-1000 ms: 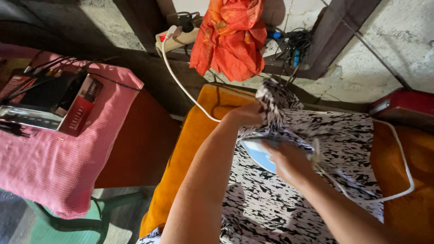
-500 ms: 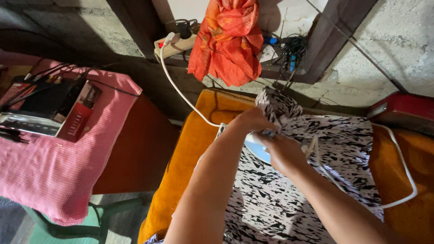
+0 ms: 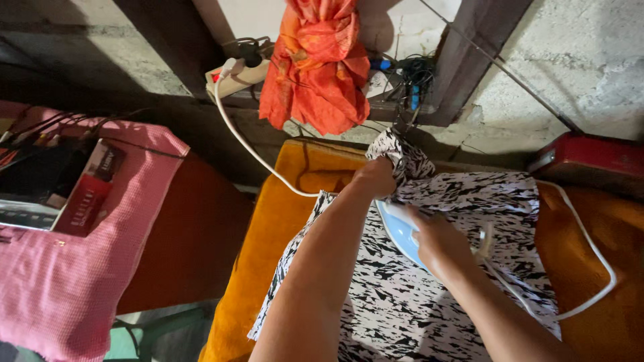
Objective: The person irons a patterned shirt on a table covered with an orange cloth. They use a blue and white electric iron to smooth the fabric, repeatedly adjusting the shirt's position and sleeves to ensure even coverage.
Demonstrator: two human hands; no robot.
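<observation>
The right hand (image 3: 439,241) has its grip closed around the handle of a light blue iron (image 3: 397,229), which sits flat on a black-and-white patterned garment (image 3: 416,295). The garment lies spread over an orange padded surface (image 3: 268,228), covering most of its middle. The left hand (image 3: 376,175) grasps a bunched end of the same garment at its far edge, pinching the cloth and lifting it just above the iron's tip (the fingers themselves are mostly hidden in the folds). A white cord (image 3: 590,268) runs from the iron, loops over the orange surface on the right, and another stretch of it climbs at the left to a power strip (image 3: 231,77) on the ledge by the wall. An orange cloth (image 3: 315,60) hangs above, near a tangle of dark cables (image 3: 412,77). To the left stands a desk draped in pink cloth (image 3: 60,281), carrying a red box (image 3: 84,201). A red case (image 3: 590,164) rests at the far right.
</observation>
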